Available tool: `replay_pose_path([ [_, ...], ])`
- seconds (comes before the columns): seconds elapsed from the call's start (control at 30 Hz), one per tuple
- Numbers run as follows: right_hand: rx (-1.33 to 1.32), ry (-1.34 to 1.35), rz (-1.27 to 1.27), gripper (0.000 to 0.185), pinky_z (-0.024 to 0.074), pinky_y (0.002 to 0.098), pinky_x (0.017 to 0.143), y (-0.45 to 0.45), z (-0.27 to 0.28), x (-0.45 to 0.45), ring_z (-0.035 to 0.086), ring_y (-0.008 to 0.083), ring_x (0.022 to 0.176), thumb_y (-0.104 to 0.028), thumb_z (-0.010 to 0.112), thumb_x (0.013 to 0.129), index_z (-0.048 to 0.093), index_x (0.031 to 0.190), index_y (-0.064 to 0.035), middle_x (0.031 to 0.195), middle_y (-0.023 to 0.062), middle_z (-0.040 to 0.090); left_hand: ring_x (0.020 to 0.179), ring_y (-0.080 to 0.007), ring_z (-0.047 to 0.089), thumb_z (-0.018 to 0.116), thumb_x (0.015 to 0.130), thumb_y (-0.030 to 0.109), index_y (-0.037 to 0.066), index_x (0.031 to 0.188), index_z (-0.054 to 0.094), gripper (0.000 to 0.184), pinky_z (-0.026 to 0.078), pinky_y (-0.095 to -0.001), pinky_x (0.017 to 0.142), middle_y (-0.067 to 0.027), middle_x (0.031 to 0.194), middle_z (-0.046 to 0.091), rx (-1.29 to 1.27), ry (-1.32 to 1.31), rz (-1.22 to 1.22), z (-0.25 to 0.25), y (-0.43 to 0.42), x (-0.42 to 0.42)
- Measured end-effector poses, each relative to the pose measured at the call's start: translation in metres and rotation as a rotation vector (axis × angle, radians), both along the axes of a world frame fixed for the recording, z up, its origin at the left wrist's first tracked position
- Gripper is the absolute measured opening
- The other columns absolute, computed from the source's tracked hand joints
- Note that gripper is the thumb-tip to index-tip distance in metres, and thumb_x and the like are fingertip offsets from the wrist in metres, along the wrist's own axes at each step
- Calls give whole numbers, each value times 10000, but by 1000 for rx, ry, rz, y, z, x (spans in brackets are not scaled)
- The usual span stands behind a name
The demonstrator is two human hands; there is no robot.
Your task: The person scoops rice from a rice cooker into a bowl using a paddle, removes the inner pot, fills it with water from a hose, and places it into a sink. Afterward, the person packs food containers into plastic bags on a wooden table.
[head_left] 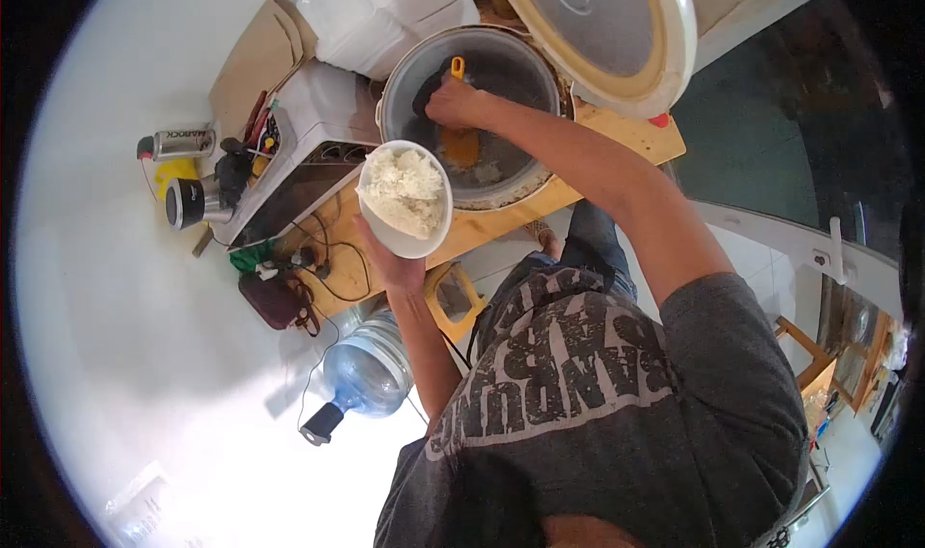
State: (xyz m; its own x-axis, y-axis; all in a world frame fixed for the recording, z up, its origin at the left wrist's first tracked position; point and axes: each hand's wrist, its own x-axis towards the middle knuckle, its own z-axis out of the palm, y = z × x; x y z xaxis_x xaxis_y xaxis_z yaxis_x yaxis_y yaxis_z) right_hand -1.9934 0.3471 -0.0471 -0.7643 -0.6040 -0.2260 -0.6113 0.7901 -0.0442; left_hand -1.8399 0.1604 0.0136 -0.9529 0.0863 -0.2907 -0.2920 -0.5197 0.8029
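Around the wooden desk [631,143], counting from the bowl [445,201], the white foam boxes [385,18] stand at 12 o'clock and the white appliance [323,105] at 10. The steel canister [183,143] and the dark-banded cup [193,203] are at 9, the loose cables [332,259] and the dark pouch [275,299] at 8, the large water bottle [366,367] at 6, and the yellow stool [458,297] at 5. The raised lid [602,32] hangs at 2 o'clock, beside the pot. The right forearm crosses the pot's rim, and the bowl hides part of its near-left edge.

The pot [520,71] is at 1 o'clock, round and grey inside, with pale patches low down. The left hand [397,268] supports the bowl from below; it is white and heaped with white rice [405,191]. The right hand [453,103] is closed around the orange scoop [461,148] inside the pot; its fingers cover the middle of it.

One bowl, one scoop, one pot, one lid, one canister, one cup, one water bottle; the foam boxes overlap too much to count.
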Motion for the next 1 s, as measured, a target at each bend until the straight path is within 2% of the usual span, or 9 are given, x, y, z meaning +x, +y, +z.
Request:
replay_pose_path([
  [0.03,55,19,58,166,456,407,777,-8,1,6,640,222,812,-210,610,734,679,856,-122,852,60,666,1205,-263,396,277,918,496,84,1348,271,596,351,-389,988,-102,1337,369,20,-6,11,-3,-4,1],
  [0.13,94,175,240,142,408,384,825,-14,7,21,640,204,788,-200,595,745,680,843,-142,841,39,667,1201,-261,402,287,923,477,104,1344,283,562,368,-391,975,-91,1331,379,73,-11,20,-12,-8,0],
  [0.23,-78,318,307,65,378,326,844,-4,10,36,629,184,713,-148,603,690,663,668,-136,708,41,658,1204,-261,399,284,924,476,100,1346,276,566,366,-388,977,-98,1333,373,91,3,-1,-8,-6,0],
  [0.33,15,268,170,100,371,337,855,13,38,33,624,180,713,-164,582,718,658,654,-152,691,32,651,1204,-267,398,278,924,478,92,1347,271,573,366,-391,977,-106,1335,369,111,9,3,-8,-7,2],
  [0.43,58,342,65,98,366,359,864,28,30,27,622,182,706,-164,581,723,664,671,-160,700,32,650,1200,-274,401,272,925,481,82,1346,269,580,367,-391,976,-113,1335,367,138,5,0,-11,-8,1],
  [0.57,196,6,-110,74,388,372,830,30,17,26,626,182,759,-156,615,708,679,735,-129,770,49,661,1199,-278,402,269,925,481,74,1346,267,585,366,-392,977,-116,1334,369,110,-6,21,-14,-9,1],
  [0.77,144,-155,-155,219,455,387,689,30,6,42,637,224,812,-195,705,606,687,814,-126,845,73,662,1198,-265,405,235,925,497,54,1343,271,610,344,-383,991,-119,1331,376,71,-26,27,-10,-5,-1],
  [0.87,74,-230,-190,279,467,384,673,23,4,37,636,231,824,-195,714,597,680,861,-110,872,74,661,1205,-263,395,236,927,490,54,1344,271,605,331,-382,999,-115,1336,371,81,-33,24,-8,-6,0],
  [1.0,44,-372,-304,290,480,373,706,8,10,29,626,233,885,-205,683,644,672,910,-89,933,79,655,1206,-263,393,240,928,488,55,1345,271,602,329,-382,1000,-113,1337,369,74,-40,27,-16,-11,-1],
])
